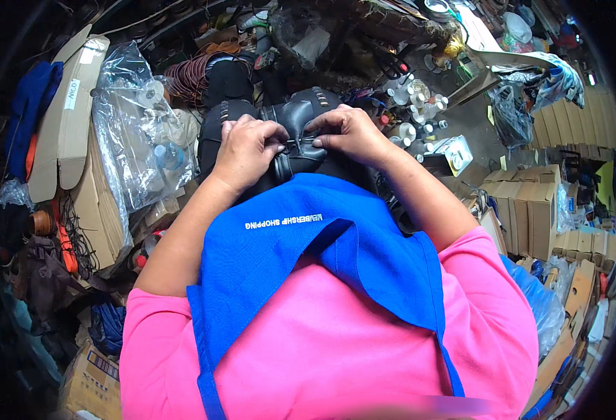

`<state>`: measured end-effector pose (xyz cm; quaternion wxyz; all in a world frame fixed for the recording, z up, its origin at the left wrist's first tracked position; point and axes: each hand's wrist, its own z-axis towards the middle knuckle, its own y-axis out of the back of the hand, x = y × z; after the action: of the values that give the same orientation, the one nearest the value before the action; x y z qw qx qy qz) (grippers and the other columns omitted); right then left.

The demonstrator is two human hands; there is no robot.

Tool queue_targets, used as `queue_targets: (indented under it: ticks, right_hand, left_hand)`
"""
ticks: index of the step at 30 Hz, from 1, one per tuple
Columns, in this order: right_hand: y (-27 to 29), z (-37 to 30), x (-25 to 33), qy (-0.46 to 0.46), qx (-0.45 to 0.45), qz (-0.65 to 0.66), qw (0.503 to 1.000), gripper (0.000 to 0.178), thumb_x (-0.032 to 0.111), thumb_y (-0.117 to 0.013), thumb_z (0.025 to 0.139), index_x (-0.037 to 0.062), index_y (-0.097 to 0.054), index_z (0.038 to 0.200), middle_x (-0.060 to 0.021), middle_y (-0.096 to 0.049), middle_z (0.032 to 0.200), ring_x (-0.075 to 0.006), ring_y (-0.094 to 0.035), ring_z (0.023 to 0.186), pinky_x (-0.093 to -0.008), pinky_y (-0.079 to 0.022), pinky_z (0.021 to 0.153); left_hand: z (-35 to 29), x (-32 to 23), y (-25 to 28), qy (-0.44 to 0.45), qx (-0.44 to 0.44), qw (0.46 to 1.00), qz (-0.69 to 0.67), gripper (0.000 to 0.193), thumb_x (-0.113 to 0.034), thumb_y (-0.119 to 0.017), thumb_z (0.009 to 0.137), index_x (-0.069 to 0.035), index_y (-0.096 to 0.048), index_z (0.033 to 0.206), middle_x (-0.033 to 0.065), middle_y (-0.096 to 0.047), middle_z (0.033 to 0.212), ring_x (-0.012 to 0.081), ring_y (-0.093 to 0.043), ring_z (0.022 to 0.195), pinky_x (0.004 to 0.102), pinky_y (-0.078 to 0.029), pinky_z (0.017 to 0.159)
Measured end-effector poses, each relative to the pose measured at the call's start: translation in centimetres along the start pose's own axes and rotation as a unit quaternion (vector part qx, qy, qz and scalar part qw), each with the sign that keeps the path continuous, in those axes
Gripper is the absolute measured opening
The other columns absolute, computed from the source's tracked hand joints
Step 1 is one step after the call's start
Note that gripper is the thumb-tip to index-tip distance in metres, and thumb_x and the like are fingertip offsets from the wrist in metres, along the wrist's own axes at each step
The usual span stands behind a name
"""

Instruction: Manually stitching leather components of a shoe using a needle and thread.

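A shiny black leather piece (296, 117), shaped somewhat like a shoe, rests on my lap between my knees. My left hand (246, 150) is closed in a pinch at its near left side. From the right, my right hand (352, 137) pinches at the same spot, thumb and forefinger pressed together. A thin dark strand or needle-like thing spans the small gap between the two sets of fingertips; its kind is too small to make out. Just below, a blue apron (273, 241) covers my front.
Left of me stand flattened cardboard (61, 119) and a clear plastic bag (140, 133). A coil of reddish cord (187, 79) lies beyond my left knee. Several small bottles (416, 105) crowd the floor at the far right. Cardboard boxes (525, 210) are stacked on the right.
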<state>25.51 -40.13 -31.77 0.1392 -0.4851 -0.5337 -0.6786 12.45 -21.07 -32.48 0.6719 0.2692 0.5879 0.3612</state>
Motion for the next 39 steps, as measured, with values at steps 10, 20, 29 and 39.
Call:
queue_targets:
  ticks: [10, 20, 29, 39]
  right_hand:
    - [-1.4, 0.2, 0.6, -0.070, 0.016, 0.001, 0.997, 0.017, 0.010, -0.075, 0.072, 0.0040, -0.067, 0.086, 0.0005, -0.064, 0.070, -0.0061, -0.056, 0.066, -0.0237, -0.046, 0.063]
    - [0.3, 1.9, 0.3, -0.089, 0.020, 0.053, 0.994, 0.012, 0.010, -0.074, 0.073, 0.0025, -0.065, 0.072, -0.0007, -0.064, 0.069, -0.0064, -0.057, 0.063, -0.0230, -0.046, 0.060]
    - [1.5, 0.7, 2.6, 0.109, 0.073, -0.297, 0.946, 0.012, 0.017, -0.061, 0.081, 0.0091, -0.060, 0.089, -0.0050, -0.062, 0.077, -0.0211, -0.060, 0.083, -0.0369, -0.040, 0.080]
    - [0.6, 1.0, 3.5, 0.147, 0.148, -0.385, 0.899, 0.009, 0.016, -0.054, 0.074, 0.0131, -0.055, 0.083, -0.0028, -0.061, 0.080, -0.0240, -0.056, 0.088, -0.0392, -0.038, 0.080]
  left_hand:
    - [-0.7, -1.1, -1.1, 0.053, -0.020, 0.998, -0.003, 0.016, -0.012, -0.069, 0.071, -0.012, -0.062, 0.086, 0.0008, -0.063, 0.075, 0.0199, -0.056, 0.080, 0.0354, -0.034, 0.078]
    - [0.3, -0.4, 0.3, -0.028, -0.108, 0.994, 0.013, 0.010, -0.013, -0.073, 0.066, -0.011, -0.067, 0.074, 0.0012, -0.062, 0.076, 0.0197, -0.053, 0.084, 0.0344, -0.034, 0.080]
    - [0.2, -1.9, 2.8, -0.042, 0.031, 0.996, 0.075, 0.010, -0.012, -0.059, 0.078, -0.008, -0.057, 0.087, 0.0086, -0.061, 0.078, 0.0300, -0.057, 0.087, 0.0415, -0.037, 0.076]
    - [0.5, -2.7, 3.2, -0.102, 0.177, 0.960, 0.190, 0.011, -0.008, -0.050, 0.079, -0.009, -0.053, 0.089, 0.0083, -0.063, 0.085, 0.0267, -0.058, 0.091, 0.0439, -0.037, 0.080]
